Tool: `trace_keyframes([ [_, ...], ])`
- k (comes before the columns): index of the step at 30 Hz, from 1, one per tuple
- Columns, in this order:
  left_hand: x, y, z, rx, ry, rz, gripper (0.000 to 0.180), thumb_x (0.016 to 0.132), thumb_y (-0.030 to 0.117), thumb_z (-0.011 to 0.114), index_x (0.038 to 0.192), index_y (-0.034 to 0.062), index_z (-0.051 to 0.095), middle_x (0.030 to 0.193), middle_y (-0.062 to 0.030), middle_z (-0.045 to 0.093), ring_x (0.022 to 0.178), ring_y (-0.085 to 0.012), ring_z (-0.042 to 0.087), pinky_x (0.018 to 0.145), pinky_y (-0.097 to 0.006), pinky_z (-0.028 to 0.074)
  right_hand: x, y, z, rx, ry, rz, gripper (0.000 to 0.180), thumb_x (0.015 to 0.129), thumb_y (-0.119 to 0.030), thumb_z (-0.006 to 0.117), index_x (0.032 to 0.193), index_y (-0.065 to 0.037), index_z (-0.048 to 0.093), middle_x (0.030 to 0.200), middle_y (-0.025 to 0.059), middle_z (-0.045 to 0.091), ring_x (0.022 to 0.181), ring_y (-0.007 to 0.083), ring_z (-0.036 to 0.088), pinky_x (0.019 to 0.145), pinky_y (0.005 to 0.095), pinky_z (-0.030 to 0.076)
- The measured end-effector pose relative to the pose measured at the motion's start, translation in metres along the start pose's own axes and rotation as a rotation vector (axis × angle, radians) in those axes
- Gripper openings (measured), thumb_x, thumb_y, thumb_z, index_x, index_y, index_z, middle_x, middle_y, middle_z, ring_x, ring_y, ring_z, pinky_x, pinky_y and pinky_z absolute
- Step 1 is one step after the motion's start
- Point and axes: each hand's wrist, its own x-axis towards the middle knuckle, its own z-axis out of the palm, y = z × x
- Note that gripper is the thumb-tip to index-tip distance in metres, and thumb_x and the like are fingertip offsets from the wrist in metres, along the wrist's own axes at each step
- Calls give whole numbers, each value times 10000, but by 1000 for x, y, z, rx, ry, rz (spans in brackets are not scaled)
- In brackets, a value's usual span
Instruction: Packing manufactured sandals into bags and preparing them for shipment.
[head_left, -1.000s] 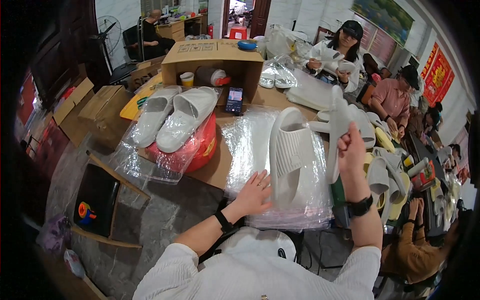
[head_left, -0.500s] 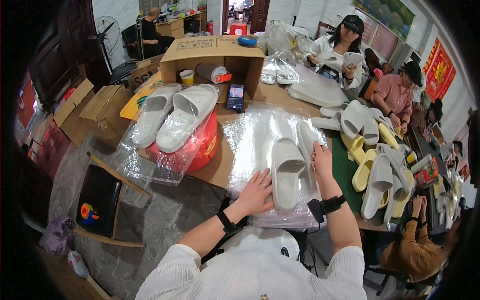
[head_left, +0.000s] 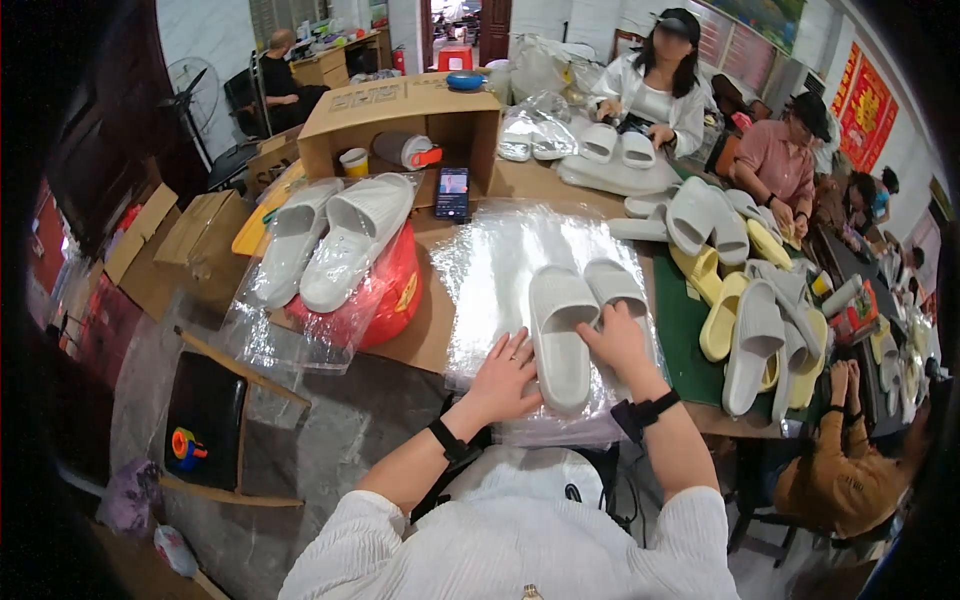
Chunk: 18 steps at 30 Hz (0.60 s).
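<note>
A pair of light grey slippers lies side by side on a stack of clear plastic bags (head_left: 490, 270) in front of me. My left hand (head_left: 507, 375) is flat on the bags, fingers spread, its fingertips close to the left edge of the left grey slipper (head_left: 562, 340). Over the right grey slipper (head_left: 610, 280) is my right hand (head_left: 620, 345), gripping it behind the strap with the thumb toward the left slipper. That hand covers most of the right slipper's footbed.
A bagged slipper pair (head_left: 365, 225) rests on a red bag (head_left: 395, 300) at left. Behind stand an open carton (head_left: 400, 105) and a phone (head_left: 452, 192). Grey and yellow slippers (head_left: 725, 315) pile up at right. Across the table, a person (head_left: 660, 90) handles slippers; others sit along the right.
The right slipper has gone from tilted on its side to lying flat beside the left one. My right hand has moved from its outer edge onto it. The person opposite has lowered their slippers.
</note>
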Motion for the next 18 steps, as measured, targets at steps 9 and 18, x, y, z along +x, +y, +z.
trace_keyframes([
  [9,7,6,-3,-2,60,37,639,878,538,608,1401,182,522,1492,-172,430,1396,-401,359,1167,-536,231,2,37,4,81,289,64,270,883,-244,628,815,10,568,857,222,599,804,430,610,712,522,467],
  [18,16,0,-23,-79,-143,34,856,775,626,679,1466,172,454,1557,-198,336,1440,-435,280,1184,-536,204,-119,42,-63,531,436,356,273,968,-170,625,816,39,535,652,37,516,627,108,431,559,299,379],
])
